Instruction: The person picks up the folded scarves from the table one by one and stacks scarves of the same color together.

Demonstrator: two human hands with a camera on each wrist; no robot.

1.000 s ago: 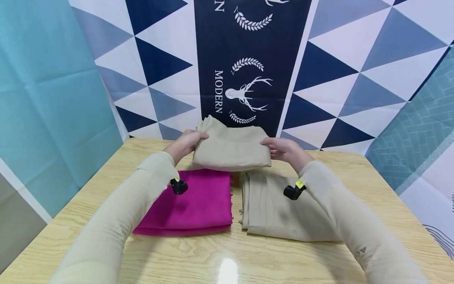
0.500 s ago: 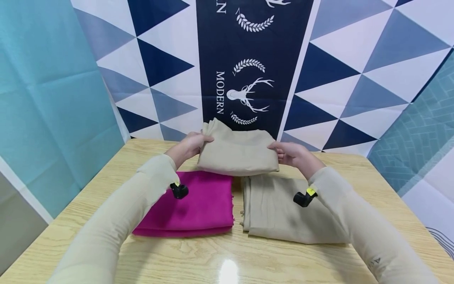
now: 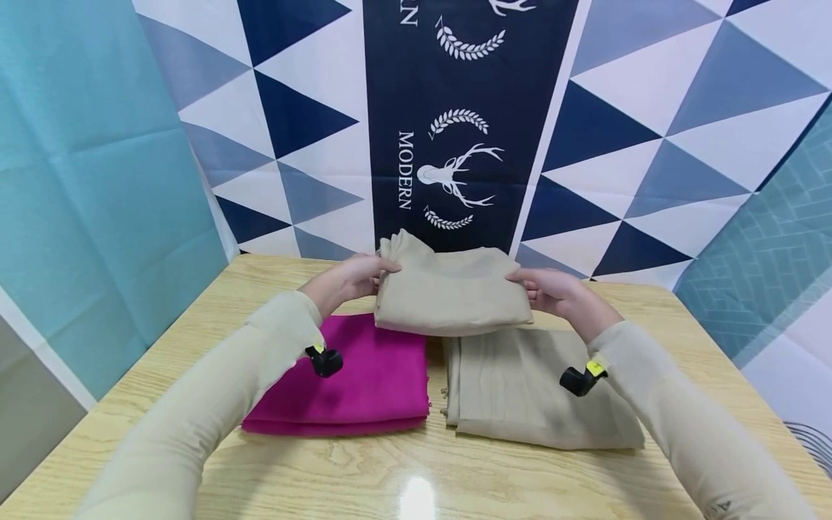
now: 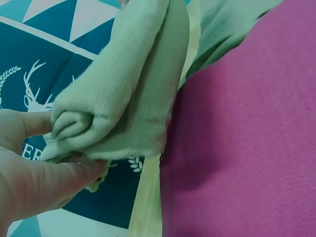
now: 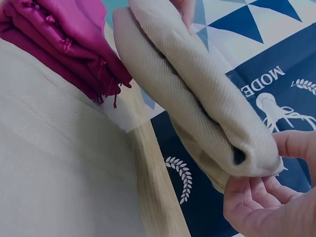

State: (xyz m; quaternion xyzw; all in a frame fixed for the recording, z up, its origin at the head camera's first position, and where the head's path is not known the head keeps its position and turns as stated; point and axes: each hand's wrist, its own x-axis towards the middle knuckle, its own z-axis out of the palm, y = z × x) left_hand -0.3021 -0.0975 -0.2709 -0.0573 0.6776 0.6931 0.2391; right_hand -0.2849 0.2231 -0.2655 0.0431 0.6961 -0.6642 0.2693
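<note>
A folded cream scarf [image 3: 455, 292] hangs above the back of the table, held between both hands. My left hand [image 3: 354, 278] pinches its left end, and in the left wrist view the thumb and fingers grip the rolled layers [image 4: 94, 111]. At the right end my right hand [image 3: 552, 289] pinches the cloth, thumb on top and fingers beneath, as the right wrist view shows. Below on the left lies a folded magenta scarf [image 3: 351, 383] with a fringed edge. To its right is a folded beige scarf [image 3: 539, 397], its back edge partly covered by the held one.
The scarves lie on a light wooden table [image 3: 338, 477]. A patterned cloth [image 3: 448, 87] with triangles and deer prints hangs behind the table. A teal curtain [image 3: 97, 180] stands along the left side. Small black cameras sit at both wrists.
Both hands have carried the cream scarf to the right and slightly toward me, so it overlaps more of the beige scarf. The two scarves on the table stay put.
</note>
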